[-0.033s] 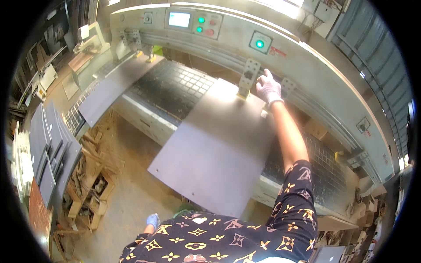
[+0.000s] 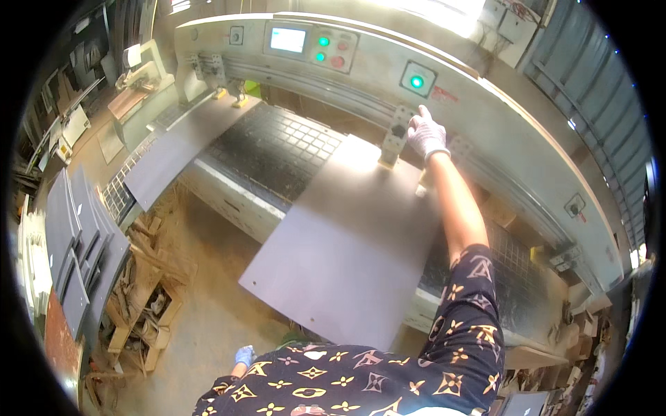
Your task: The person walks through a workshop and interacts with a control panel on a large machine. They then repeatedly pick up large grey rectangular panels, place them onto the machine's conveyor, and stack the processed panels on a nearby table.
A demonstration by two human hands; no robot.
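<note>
My right hand (image 2: 427,134), in a whitish glove, is raised over the far end of a large grey panel (image 2: 340,236). Its index finger points up, just below a lit green button (image 2: 417,82) on the machine's beam; a gap seems to separate them. The other fingers look partly bent, and nothing is held. Beside this hand a metal clamp block (image 2: 395,135) with a yellowish foot stands at the panel's far edge. At the lower left, my left hand (image 2: 245,356), in a bluish glove, hangs low near my body; its fingers are too small to read.
A second, narrower grey panel (image 2: 184,142) lies on the machine's bed to the left. Grey boards (image 2: 76,243) are stacked at the far left, near a wooden pallet (image 2: 149,319). The control section has a lit screen (image 2: 287,39). Cartons (image 2: 579,333) stand at the right.
The whole view has shifted slightly. My right index finger still points up below the green button, and the panels keep their places on the machine.
</note>
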